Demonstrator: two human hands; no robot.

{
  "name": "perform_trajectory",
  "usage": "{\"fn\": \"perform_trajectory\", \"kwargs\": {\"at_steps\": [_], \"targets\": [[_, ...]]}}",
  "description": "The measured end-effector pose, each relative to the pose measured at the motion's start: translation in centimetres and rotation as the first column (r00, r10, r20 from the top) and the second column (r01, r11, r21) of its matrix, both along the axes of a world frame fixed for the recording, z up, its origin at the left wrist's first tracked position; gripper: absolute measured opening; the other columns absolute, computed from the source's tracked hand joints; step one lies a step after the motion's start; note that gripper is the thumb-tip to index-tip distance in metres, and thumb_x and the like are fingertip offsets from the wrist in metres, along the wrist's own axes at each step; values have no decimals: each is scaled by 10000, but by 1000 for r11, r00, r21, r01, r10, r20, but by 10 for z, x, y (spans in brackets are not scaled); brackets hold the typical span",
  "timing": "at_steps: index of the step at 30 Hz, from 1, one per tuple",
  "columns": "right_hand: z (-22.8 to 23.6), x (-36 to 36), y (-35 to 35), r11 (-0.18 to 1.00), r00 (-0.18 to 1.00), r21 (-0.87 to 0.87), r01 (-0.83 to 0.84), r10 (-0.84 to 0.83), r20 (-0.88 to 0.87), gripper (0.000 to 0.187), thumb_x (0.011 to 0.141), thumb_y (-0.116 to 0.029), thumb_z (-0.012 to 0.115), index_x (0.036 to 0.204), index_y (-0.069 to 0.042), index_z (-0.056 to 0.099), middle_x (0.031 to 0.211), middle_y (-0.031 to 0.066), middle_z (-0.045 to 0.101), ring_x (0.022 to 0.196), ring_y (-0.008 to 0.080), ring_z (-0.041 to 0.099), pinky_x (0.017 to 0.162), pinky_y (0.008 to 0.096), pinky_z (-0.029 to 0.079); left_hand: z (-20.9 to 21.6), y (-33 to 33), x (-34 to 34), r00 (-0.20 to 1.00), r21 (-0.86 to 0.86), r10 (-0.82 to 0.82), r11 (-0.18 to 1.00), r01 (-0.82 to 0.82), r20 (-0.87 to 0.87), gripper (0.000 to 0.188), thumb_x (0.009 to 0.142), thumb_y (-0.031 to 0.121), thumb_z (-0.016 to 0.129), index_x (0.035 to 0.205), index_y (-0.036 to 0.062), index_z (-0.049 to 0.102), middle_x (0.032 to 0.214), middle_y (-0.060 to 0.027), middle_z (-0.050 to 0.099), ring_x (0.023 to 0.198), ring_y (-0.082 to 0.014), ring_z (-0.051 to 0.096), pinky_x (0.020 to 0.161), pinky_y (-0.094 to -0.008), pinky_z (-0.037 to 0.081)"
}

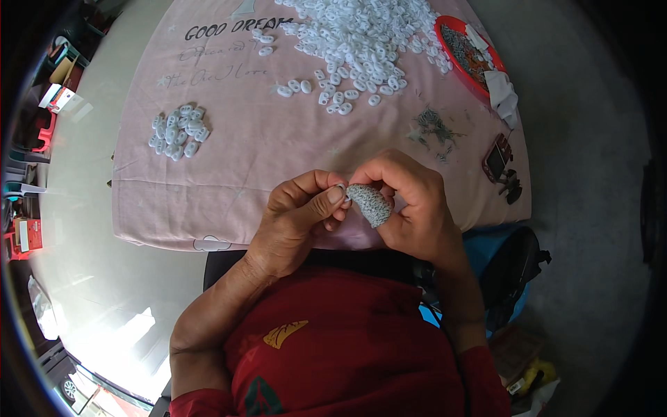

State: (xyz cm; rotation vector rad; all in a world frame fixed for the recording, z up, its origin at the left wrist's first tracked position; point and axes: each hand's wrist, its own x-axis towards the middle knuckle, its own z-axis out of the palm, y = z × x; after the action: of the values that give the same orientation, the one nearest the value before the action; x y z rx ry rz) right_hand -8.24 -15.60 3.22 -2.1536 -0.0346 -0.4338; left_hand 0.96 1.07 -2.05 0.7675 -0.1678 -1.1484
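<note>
White plastic piece [340, 187] is being pinched between left hand [300, 217] and right hand [410, 201], whose knit-capped thumb [370, 203] is risking slipping, dropping it off the tabletop [229, 174].

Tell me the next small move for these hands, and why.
Probably press the small white piece home between the fingertips. Both hands meet above the pink cloth: the left hand pinches the piece, and the right hand, thumb in a grey knit cot, pushes against it.
</note>
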Motion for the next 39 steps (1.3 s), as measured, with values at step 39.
{"fn": "perform_trajectory", "kwargs": {"at_steps": [39], "targets": [[-45,-22,-9,861,972,-450,236,-197,130,516,761,-32,619,1275,-13,570,1183,201,609,1083,396,574,905,443,456,-9,19,8,978,108,-179,980,168,103,176,1007,118,515,1126,1,572,1209,-138,645,1099,-177,629,912,-279,500]]}}
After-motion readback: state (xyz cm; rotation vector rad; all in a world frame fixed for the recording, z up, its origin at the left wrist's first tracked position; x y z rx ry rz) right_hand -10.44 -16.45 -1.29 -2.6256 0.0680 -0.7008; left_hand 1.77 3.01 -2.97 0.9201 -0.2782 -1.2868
